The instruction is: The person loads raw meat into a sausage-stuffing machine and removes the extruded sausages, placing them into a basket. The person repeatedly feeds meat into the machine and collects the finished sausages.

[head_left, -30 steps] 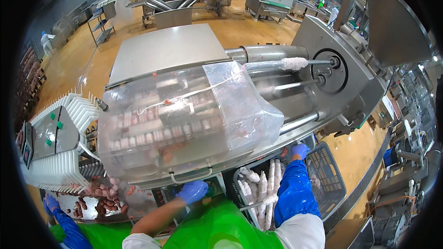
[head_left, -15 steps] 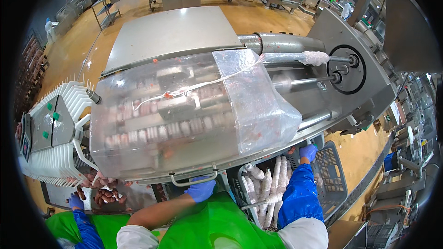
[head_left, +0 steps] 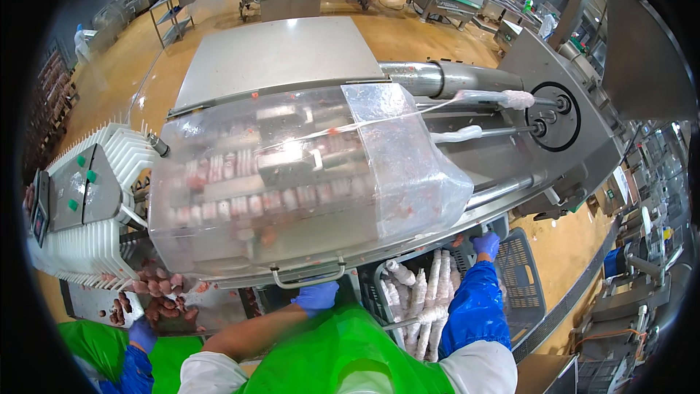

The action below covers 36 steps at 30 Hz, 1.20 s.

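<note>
My left hand (head_left: 317, 298), in a purple glove, lies at the machine's front edge just below the metal handle (head_left: 310, 277) of the clear cover (head_left: 270, 241). Its fingers are hidden from view. My right hand (head_left: 485, 244), gloved with a blue sleeve, is at the machine's lower edge beside a grey crate (head_left: 526, 277); what its fingers do is unclear. Under my right forearm, long white wrinkled casing sticks (head_left: 421, 299) lie in a dark crate. Behind the cover, rows of pinkish sausage links (head_left: 277, 201) show blurred. Casing (head_left: 518, 99) is bunched on the upper rod, and a white casing end (head_left: 459, 134) sits on the lower one.
At left a co-worker's gloved hand (head_left: 142, 334) is beside a tray (head_left: 226, 310) with dark red sausages (head_left: 171, 310). White slatted conveyor arms (head_left: 95, 263) stand at the machine's left end. A flat steel lid (head_left: 281, 51) rises behind the cover.
The casing on the upper rod has shifted right, and a white casing end now shows on the lower rod. The co-worker's hand has moved right and down. My hands stay in nearly the same places.
</note>
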{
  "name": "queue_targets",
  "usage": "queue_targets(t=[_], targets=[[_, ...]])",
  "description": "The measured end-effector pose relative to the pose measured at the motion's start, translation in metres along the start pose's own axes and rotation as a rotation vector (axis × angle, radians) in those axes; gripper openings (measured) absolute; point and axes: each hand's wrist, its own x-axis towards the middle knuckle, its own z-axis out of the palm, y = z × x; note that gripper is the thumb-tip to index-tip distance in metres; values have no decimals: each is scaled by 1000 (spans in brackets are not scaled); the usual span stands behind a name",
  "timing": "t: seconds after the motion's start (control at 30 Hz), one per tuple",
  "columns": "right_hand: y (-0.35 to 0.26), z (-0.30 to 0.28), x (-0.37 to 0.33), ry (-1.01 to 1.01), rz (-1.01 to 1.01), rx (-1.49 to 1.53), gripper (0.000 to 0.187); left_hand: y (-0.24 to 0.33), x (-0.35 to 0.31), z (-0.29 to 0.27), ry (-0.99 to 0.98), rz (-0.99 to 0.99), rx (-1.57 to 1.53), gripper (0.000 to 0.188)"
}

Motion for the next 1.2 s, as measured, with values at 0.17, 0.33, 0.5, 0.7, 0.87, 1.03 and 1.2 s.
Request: queue_targets(t=[0.17, 0.33, 0.5, 0.7, 0.87, 1.03, 1.2], targets=[[-6, -3, -11, 58, 10, 16, 55, 0, -3, -10, 0, 16, 8, 16], [-7, -3, -9, 86, 66, 54, 55, 6, 0, -24, -80, -25, -19, 20], [-11, -6, -10, -5, 114, 122, 54, 11, 5, -36, -235, -114, 31, 21], [-5, 3, -5, 48, 69, 45, 62, 11, 9, -39, -237, -110, -4, 18], [-4, 6, -2, 54, 76, 73, 65, 14, 11, -42, -222, -109, -31, 18], [-4, 4, -3, 70, 82, 75, 65, 14, 12, -42, -234, -136, -35, 18], [-5, 3, -4, 66, 95, 93, 66, 17, 13, -45, -249, -146, -20, 19]])
